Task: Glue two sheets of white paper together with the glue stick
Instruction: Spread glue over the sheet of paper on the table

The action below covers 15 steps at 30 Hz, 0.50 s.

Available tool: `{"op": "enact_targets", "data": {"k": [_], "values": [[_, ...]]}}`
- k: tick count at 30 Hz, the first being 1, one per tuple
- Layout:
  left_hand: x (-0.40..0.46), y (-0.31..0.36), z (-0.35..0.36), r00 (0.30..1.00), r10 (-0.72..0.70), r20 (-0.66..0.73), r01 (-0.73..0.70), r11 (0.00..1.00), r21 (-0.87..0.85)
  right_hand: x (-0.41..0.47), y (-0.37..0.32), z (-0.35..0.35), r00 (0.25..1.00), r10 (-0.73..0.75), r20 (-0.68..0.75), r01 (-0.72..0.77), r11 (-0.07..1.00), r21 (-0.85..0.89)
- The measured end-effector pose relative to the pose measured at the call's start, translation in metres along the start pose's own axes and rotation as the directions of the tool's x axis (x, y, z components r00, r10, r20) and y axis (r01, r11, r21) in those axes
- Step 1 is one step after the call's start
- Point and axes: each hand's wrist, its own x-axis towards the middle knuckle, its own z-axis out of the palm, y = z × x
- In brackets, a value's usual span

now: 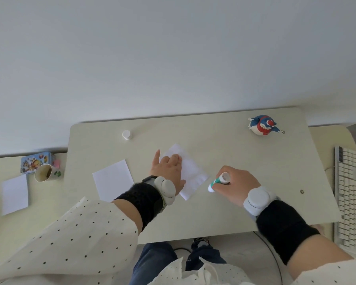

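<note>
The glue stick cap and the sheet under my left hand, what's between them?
Nothing: in the head view, only bare table separates the cap from the sheet.

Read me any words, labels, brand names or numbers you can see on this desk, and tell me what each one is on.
No text can be read anywhere in this view.
Glue stick in the right hand: green band, any print too small to read.
Picture tin: cartoon artwork only, lettering blurred.
Paper cup: green mark, not legible.
Keyboard: key legends too small to read.
Paper sheets: blank.
</note>
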Motion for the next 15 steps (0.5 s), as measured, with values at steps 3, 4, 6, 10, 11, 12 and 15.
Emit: {"op": "enact_targets", "data": {"k": [3, 4, 6, 10, 11, 12, 15], "values": [[-0.008, -0.003, 0.0, 0.999, -0.04, -0.022, 0.038, 0.996, -0.082, 0.003, -0.006, -0.002, 0.999, -0.028, -0.033, 0.028, 1.0, 0.0], [-0.011, -0.008, 0.0, 0.999, -0.037, -0.039, 0.033, 0.995, -0.095, 0.005, -0.009, -0.002, 0.997, -0.049, -0.051, 0.05, 0.999, 0.013], [-0.017, -0.021, 0.002, 0.996, -0.034, -0.081, 0.025, 0.994, -0.106, 0.008, -0.016, -0.001, 0.993, -0.094, -0.075, 0.097, 0.995, 0.03], [-0.028, -0.04, 0.011, 0.996, 0.033, -0.083, -0.037, 0.998, -0.044, 0.02, -0.033, 0.004, 0.983, -0.169, -0.068, 0.171, 0.985, 0.021], [-0.03, -0.042, 0.013, 0.995, 0.067, -0.07, -0.068, 0.997, -0.019, 0.024, -0.037, 0.006, 0.98, -0.186, -0.065, 0.187, 0.982, 0.006], [-0.031, -0.042, 0.015, 0.993, 0.102, -0.056, -0.101, 0.995, 0.008, 0.026, -0.041, 0.009, 0.978, -0.198, -0.062, 0.198, 0.98, -0.012], [-0.031, -0.045, 0.017, 0.988, 0.152, -0.011, -0.151, 0.987, 0.062, 0.038, -0.054, 0.015, 0.975, -0.218, -0.037, 0.217, 0.975, -0.038]]}}
